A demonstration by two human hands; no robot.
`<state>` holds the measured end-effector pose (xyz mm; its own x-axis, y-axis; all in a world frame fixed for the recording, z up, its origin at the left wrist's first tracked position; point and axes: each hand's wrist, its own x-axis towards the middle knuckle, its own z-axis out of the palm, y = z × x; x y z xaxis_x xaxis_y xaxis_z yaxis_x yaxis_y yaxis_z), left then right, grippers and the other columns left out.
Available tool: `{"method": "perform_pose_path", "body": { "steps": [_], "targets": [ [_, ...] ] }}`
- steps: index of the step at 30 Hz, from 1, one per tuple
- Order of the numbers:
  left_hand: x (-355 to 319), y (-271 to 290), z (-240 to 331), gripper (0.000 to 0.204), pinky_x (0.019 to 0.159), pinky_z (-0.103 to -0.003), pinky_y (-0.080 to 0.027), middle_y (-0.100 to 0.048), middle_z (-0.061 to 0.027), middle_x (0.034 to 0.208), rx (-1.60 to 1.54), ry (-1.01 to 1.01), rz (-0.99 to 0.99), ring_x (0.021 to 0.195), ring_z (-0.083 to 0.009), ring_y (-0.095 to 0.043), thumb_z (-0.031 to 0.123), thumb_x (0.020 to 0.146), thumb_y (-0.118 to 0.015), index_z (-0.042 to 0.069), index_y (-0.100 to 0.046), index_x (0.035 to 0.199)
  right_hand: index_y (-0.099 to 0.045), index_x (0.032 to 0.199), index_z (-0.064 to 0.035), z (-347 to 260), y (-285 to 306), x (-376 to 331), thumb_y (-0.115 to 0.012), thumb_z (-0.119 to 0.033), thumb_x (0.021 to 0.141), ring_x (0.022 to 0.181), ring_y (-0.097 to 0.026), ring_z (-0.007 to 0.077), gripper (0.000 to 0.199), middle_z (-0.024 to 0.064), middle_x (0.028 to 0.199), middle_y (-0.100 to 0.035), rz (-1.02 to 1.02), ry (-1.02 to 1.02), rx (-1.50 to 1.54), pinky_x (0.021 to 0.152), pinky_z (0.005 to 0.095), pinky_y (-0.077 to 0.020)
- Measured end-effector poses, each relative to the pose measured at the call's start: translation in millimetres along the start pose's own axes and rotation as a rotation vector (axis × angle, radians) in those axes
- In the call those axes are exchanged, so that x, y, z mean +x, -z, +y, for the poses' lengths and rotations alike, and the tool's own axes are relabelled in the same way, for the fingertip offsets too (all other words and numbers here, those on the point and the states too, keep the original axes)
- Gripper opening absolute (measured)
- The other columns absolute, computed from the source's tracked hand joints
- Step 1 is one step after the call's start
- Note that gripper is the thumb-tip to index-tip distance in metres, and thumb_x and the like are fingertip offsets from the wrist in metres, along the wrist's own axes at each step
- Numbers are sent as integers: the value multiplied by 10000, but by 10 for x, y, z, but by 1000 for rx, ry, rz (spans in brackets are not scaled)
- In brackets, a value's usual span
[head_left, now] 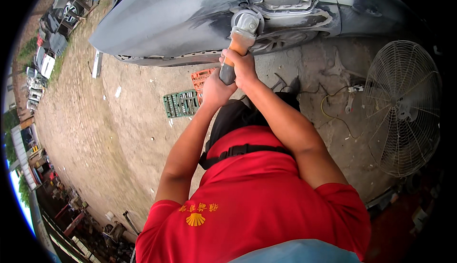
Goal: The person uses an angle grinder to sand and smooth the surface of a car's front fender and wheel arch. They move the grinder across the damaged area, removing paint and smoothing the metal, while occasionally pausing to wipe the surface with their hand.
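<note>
Two grips, left hand (pixel 217 91) and right hand (pixel 243 66), tight round orange grinder (pixel 241 42), long axis aslant, head (pixel 248 23) up-right toward car (pixel 166 20).

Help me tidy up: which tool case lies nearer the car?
The orange case, partly hidden by the left hand; the green case lies farther away.

Gripped a grinder (pixel 241 41) with left hand (pixel 217 91) near and right hand (pixel 243 67) farther along; held it at the far car (pixel 171 23); had a fan (pixel 403 108) well right.
</note>
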<state>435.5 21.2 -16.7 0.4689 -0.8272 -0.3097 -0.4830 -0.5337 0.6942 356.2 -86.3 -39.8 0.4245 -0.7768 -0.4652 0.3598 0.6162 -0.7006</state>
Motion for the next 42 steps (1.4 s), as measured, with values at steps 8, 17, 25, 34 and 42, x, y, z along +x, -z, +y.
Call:
{"method": "perform_pose_path", "body": {
  "steps": [8,17,25,34,42],
  "targets": [
    [22,28,67,560,851,-515,-582,-771,-262,986,-6,27,12,948,-455,-757,396,780,-891,-12,-681,1101,-707,1062,-32,-18,-15,75,-879,-206,886,884,-754,203,302,57,970,-729,-32,4,11,820,373,-603],
    [-27,33,48,598,861,-517,-586,-777,-261,1006,-1,76,7,978,-446,-765,414,794,-881,-14,-685,1163,-696,1045,-37,29,-46,54,-874,-185,883,862,-750,202,282,64,956,-738,-40,-25,13,809,373,-606],
    [-71,4,-8,600,866,-520,-585,-772,-269,1013,11,69,46,986,-450,-764,414,802,-876,-22,-687,1168,-689,1053,-39,26,-61,39,-871,-174,882,840,-752,197,284,63,934,-729,-71,-6,24,785,371,-608],
    [-80,25,-25,621,855,-520,-586,-773,-271,1004,-3,81,39,969,-462,-760,437,796,-889,-30,-681,1148,-701,1063,-23,85,-75,20,-876,-194,883,859,-751,195,304,74,955,-737,-83,-10,1,813,365,-606],
    [-18,-127,-21,614,883,-492,-588,-787,-257,1023,-41,33,-37,991,-418,-778,419,778,-901,-37,-707,1141,-704,1071,-17,35,118,-8,-889,-207,875,892,-756,207,330,71,965,-738,53,-27,-20,838,370,-608]
  ]
}}
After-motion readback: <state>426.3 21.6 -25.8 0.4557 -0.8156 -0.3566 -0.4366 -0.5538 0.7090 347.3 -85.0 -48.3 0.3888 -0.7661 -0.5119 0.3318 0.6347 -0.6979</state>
